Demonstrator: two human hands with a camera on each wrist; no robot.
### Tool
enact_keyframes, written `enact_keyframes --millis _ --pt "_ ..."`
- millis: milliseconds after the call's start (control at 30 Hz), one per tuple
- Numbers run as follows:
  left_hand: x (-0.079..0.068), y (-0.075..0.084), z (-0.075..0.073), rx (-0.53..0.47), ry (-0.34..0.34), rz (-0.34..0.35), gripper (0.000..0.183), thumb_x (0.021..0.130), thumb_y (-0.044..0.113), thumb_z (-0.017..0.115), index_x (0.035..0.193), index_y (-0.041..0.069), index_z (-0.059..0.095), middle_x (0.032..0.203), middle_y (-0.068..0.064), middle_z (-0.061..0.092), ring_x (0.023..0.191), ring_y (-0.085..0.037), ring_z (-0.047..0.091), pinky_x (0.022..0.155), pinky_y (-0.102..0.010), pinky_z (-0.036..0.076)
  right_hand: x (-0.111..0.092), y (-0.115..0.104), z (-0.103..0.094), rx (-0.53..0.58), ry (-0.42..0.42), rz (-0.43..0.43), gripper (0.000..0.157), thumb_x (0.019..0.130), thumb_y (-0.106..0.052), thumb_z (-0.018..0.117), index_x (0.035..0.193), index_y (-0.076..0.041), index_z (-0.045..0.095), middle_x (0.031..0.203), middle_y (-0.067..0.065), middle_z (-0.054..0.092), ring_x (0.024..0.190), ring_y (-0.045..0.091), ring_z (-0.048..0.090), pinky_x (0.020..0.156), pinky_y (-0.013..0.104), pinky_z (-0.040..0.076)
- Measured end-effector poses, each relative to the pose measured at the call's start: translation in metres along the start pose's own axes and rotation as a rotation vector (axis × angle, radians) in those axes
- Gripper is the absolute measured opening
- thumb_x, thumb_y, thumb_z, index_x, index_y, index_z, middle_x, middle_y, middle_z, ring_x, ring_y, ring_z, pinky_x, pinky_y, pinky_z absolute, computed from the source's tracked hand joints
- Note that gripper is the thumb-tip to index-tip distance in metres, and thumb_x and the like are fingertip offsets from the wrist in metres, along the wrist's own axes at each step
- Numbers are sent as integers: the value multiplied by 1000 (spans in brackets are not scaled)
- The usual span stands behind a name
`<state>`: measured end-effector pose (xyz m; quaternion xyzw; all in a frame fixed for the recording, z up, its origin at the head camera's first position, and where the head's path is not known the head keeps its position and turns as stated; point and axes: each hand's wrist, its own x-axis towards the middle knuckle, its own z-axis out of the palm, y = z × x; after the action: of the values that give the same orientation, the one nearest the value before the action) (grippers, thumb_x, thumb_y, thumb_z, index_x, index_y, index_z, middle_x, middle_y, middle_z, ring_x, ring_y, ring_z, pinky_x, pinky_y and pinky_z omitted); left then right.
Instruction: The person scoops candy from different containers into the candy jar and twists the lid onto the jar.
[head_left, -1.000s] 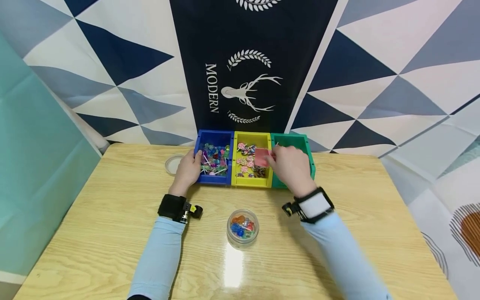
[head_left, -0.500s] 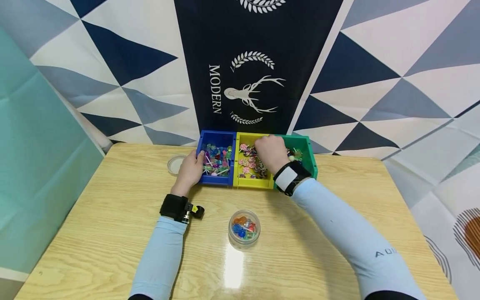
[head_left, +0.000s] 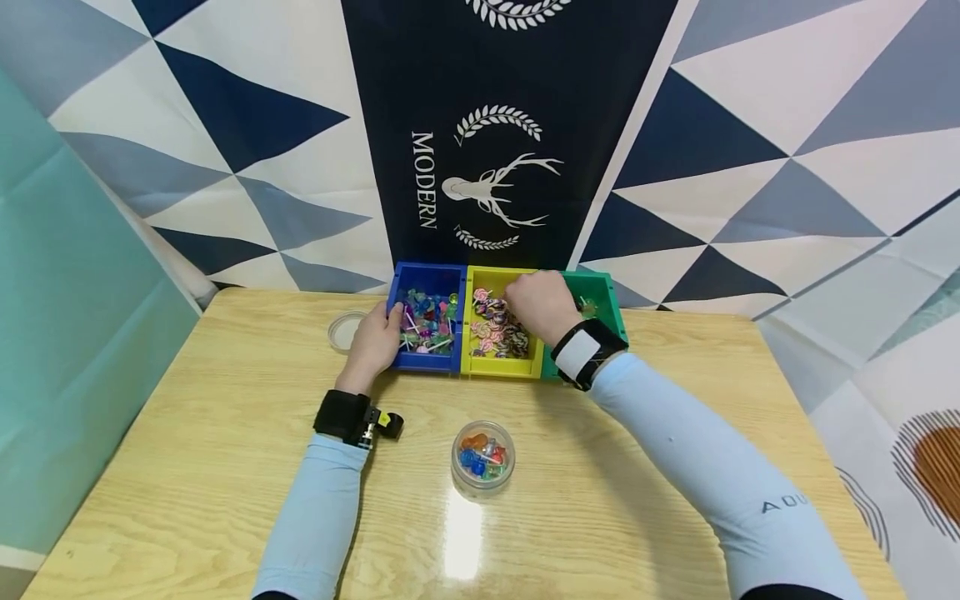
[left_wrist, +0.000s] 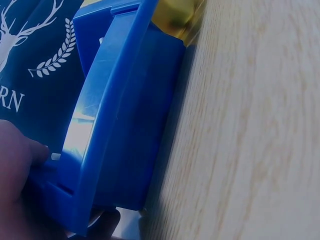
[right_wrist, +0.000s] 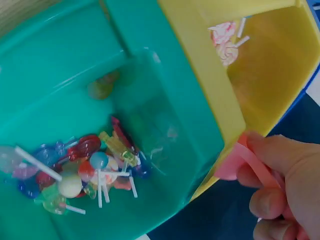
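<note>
My left hand (head_left: pixel 375 340) grips the left wall of the blue bin (head_left: pixel 423 362), thumb over the rim. Small charms shaped like candies and lollipops (head_left: pixel 427 321) fill that bin. Over the back right of the yellow bin (head_left: pixel 498 367) is my right hand (head_left: pixel 542 305). It holds a pink plastic scoop (right_wrist: pixel 255 167), visible in the right wrist view at the yellow bin's edge; the head view hides it behind the hand. Swirl lollipop charms (head_left: pixel 491 325) lie in the yellow bin. The green bin (right_wrist: pixel 150 85) holds mixed clear and coloured lollipop charms (right_wrist: pixel 95 170).
A round clear jar (head_left: pixel 483 457) of coloured charms stands on the wooden table (head_left: pixel 225 467) in front of the bins. A round clear lid (head_left: pixel 345 332) lies left of the blue bin. A patterned backdrop (head_left: pixel 300 167) rises close behind the bins.
My right hand has moved left and turned over the yellow bin, taking the pink scoop out of head view. My left hand stays on the blue bin.
</note>
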<state>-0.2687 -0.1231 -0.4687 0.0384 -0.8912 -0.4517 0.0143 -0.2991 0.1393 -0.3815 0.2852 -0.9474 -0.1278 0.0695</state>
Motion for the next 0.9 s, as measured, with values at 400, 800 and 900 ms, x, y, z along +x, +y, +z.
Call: enact_keyframes --millis 400,800,900 --pt "-1 2 2 -11 7 0 42 110 36 34 122 1 54 110 -19 61 97 -31 56 88 -50 45 6 5 0 275 -184 344 29 97 -30 61 87 -6 72 78 10 64 65 25 59 54 40 51" --pt "0 2 0 -18 11 -17 44 110 37 34 126 1 54 114 -18 61 101 -31 57 92 -50 45 8 -6 11 469 -211 507 41 101 -40 55 81 -6 66 83 13 62 71 29 60 59 42 49" --pt "-1 1 1 -23 5 -20 44 110 37 34 128 1 53 118 -19 61 105 -32 58 95 -51 45 6 -12 14 437 -173 513 43 101 -40 56 75 -7 66 79 13 63 68 29 61 57 43 51"
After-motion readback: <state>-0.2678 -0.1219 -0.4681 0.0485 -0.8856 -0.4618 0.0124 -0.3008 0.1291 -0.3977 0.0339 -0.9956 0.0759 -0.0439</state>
